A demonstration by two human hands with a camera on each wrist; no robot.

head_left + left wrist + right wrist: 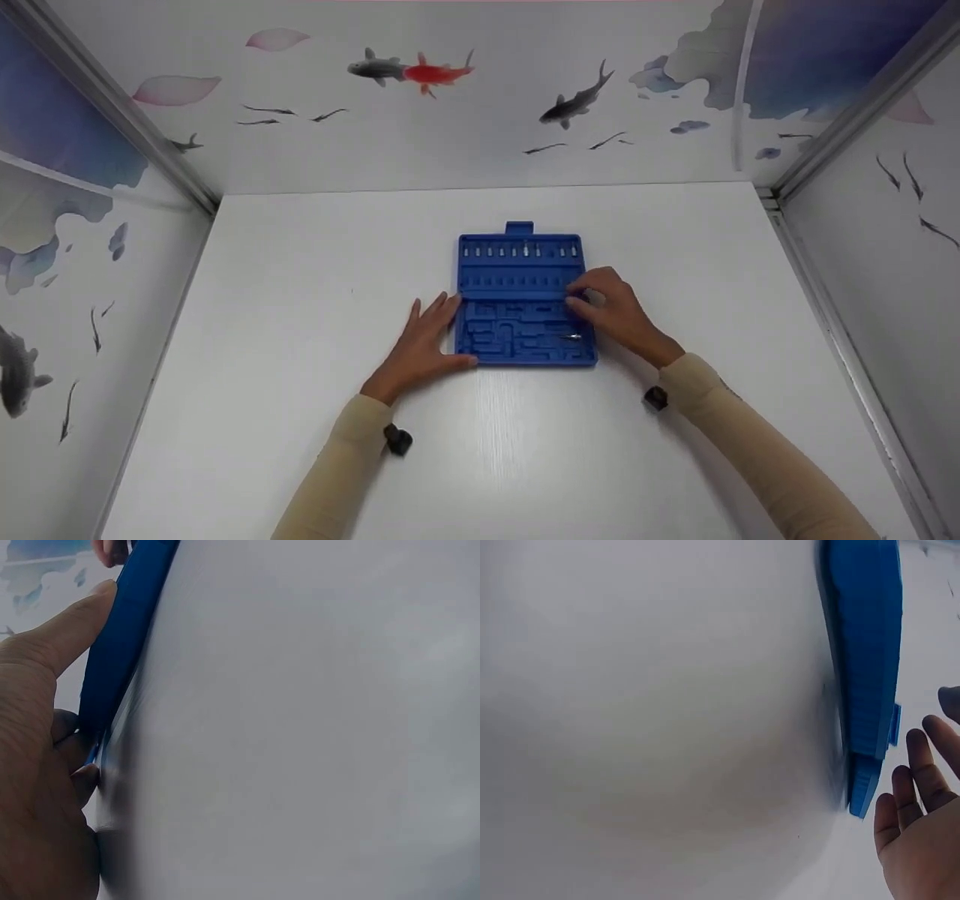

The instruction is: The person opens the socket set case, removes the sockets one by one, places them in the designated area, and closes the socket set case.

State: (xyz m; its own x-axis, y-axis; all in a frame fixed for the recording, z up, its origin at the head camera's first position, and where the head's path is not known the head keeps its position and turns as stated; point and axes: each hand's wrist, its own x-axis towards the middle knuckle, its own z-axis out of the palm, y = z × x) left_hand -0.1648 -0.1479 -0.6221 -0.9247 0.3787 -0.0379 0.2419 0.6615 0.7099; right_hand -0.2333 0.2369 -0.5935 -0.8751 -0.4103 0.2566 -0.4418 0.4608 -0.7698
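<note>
Blue case [517, 295]: unfolded flat on the white tabletop [300, 337], mid-scene, hinge running left to right.

Nearest: two beige sleeves, left [322, 472] and right [757, 442], each with a small black device at the wrist.

Left hand [424, 345]: at the case's left side. Thumb extended, touching the near left corner; fingers outstretched along the left wall. Grip unclenched, bracing the edge, not wrapped round it.

Near half of case: moulded recesses. One small silver piece [574, 337] lies crosswise in its right part.

Right hand [619, 311]: reaches over the right edge at the hinge. Thumb and forefinger bent towards each other, tips close with a slight gap. Right wrist view: other fingers loosely curved, near the case. Cannot tell whether the grip pinches anything small.

Far half of case: a row of small slots, then, farther, a row of upright silver bits [502, 252], with a wider gap right of centre. Latch tab [519, 227] projects from the far edge.

Farthest: white wall panel [480, 150], printed with fish.
</note>
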